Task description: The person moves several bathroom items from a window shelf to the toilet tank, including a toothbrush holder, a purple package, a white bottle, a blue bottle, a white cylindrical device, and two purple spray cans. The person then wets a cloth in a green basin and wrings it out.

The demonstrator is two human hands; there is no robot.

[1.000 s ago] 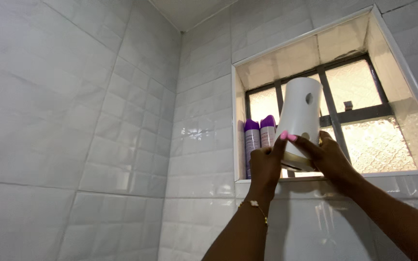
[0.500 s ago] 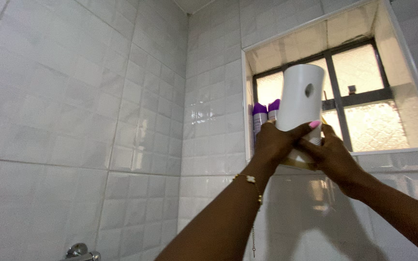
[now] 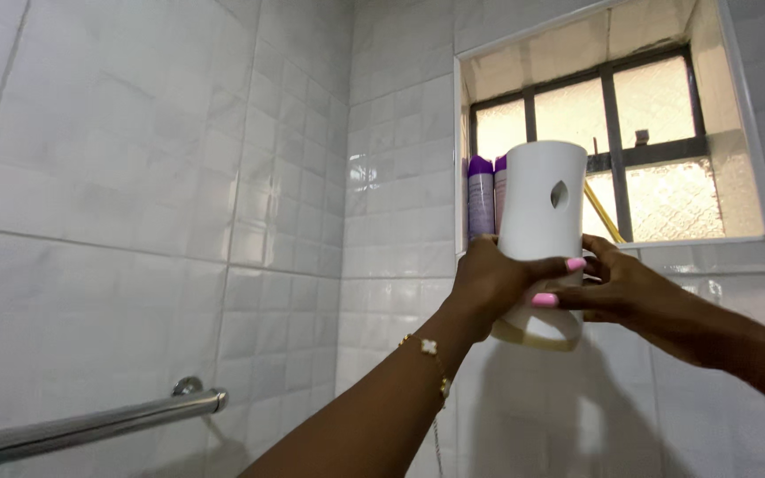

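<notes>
Head view, single entry.

Item 1: white air-freshener dispenser (image 3: 542, 217), tall, rounded, with a small teardrop opening on its front. We find it upright, held in the air just in front of the window ledge (image 3: 710, 243) and below its level at the base; it does not rest on the ledge.

Item 2: our left hand (image 3: 493, 283), grasping the dispenser around its lower half, fingers wrapped across the front. A gold bracelet (image 3: 431, 354) sits on that wrist.

Item 3: our right hand (image 3: 622, 283), grasping the same lower part from the other side, fingertips against the body.

Item 4: two purple-capped spray cans (image 3: 482, 199), standing on the ledge just behind and to the left of the dispenser, near it; we cannot tell whether they touch it.

Item 5: frosted window (image 3: 666, 142) with dark bars, behind the dispenser. A yellow rod (image 3: 602, 212) leans inside the recess, just right of the dispenser.

Item 6: chrome rail (image 3: 90, 425) on the tiled wall, well apart from the dispenser, low and to the left.

Risk note, our judgement: both grips sit low on a tall smooth body, so it could tip or slip and drop. Swinging it leftward could knock the cans off the ledge.
</notes>
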